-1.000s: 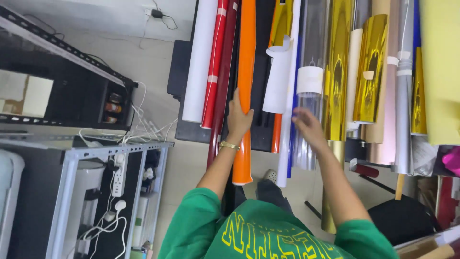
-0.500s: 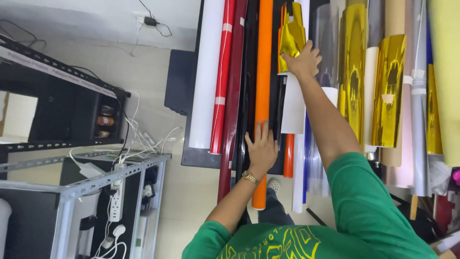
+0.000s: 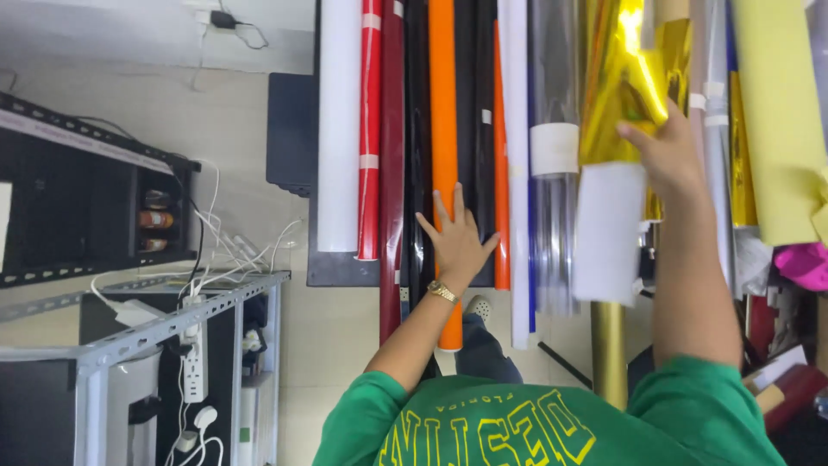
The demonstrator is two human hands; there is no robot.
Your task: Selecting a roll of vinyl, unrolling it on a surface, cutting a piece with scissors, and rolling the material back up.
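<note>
While many long rolls of film stand side by side, each with its long axis running from top to bottom of the view, the tall orange roll of film (image 3: 443, 129) is in the middle, between a black roll (image 3: 417, 129) and a dark one. Its lower end points toward the person in the green shirt (image 3: 552, 427). To the right is a shiny gold foil roll (image 3: 619, 86). The left hand (image 3: 457, 243) lies flat with spread fingers on the orange roll. The right hand (image 3: 666, 155) grips the gold foil roll.
</note>
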